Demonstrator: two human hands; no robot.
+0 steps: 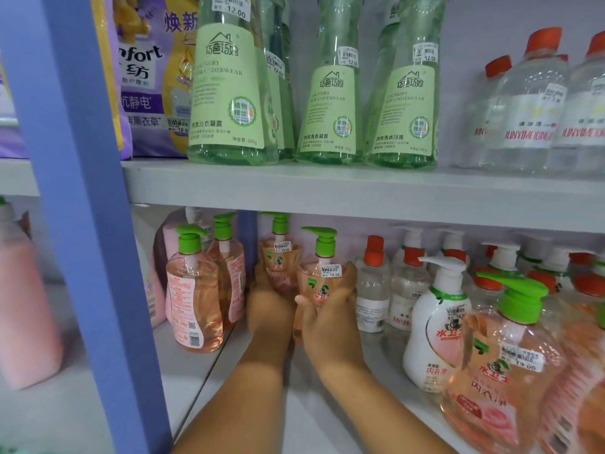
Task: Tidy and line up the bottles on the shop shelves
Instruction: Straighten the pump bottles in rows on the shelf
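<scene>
Hands [302, 309] grip pump bottle [319, 283]; clear bottle [372, 290] beside.

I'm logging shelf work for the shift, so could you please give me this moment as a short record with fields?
setting: shop shelving with a blue upright post
upper shelf: green laundry bottles, clear bottles with orange caps, purple softener bags
lower shelf: peach pump bottles, a white pump bottle, small clear bottles
left hand: grips the rear peach pump bottle
right hand: grips the front peach pump bottle
state: both gripped bottles upright, side by side
</scene>
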